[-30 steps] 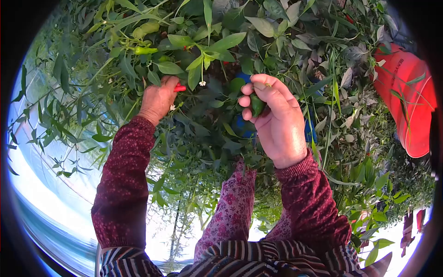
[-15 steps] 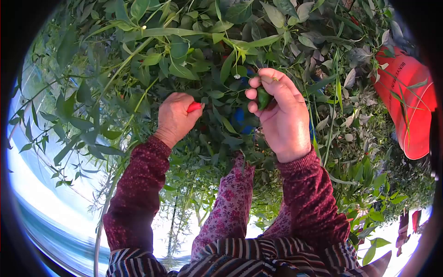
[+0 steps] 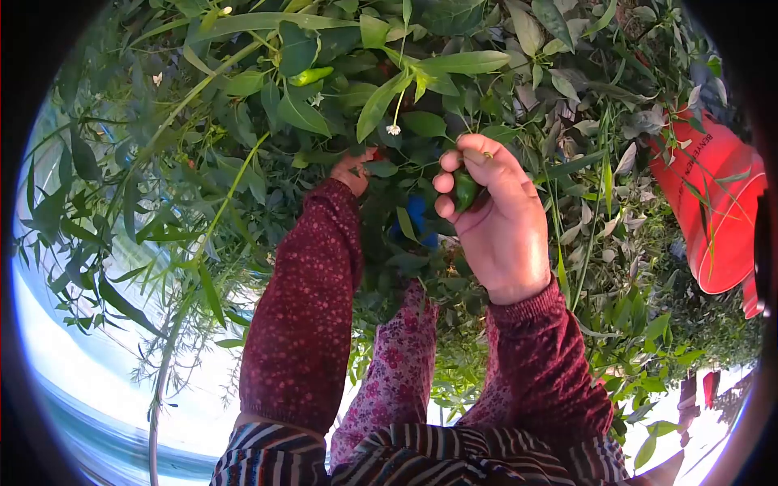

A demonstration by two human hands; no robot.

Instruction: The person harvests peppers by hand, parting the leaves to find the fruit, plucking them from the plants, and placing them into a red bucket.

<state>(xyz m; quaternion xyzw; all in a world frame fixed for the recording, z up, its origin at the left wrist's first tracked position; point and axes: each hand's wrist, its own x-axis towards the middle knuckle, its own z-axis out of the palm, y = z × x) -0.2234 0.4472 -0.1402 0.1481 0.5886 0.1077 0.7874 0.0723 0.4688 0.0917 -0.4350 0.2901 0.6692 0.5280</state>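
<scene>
My right hand (image 3: 504, 219) is raised in front of the plant, its fingers closed around a green pepper (image 3: 465, 191). The thumb and index finger pinch near its top end, beside a thin stem. My left hand (image 3: 350, 173) reaches into the foliage, partly covered by leaves. Beside its fingers a bit of a red pepper (image 3: 370, 154) shows; most of it is hidden. A pale green pepper (image 3: 310, 76) hangs among the leaves above my left hand.
Dense pepper leaves (image 3: 304, 113) and stems surround both hands. Something blue (image 3: 417, 215) lies low behind the leaves, between the hands. A red container with dark lettering (image 3: 717, 206) stands at the right. A small white flower (image 3: 393, 130) hangs above.
My left hand has moved forward and to the right, into the leaves, with the red pepper now mostly hidden. My right hand keeps the green pepper and has barely shifted. The view has tilted slightly.
</scene>
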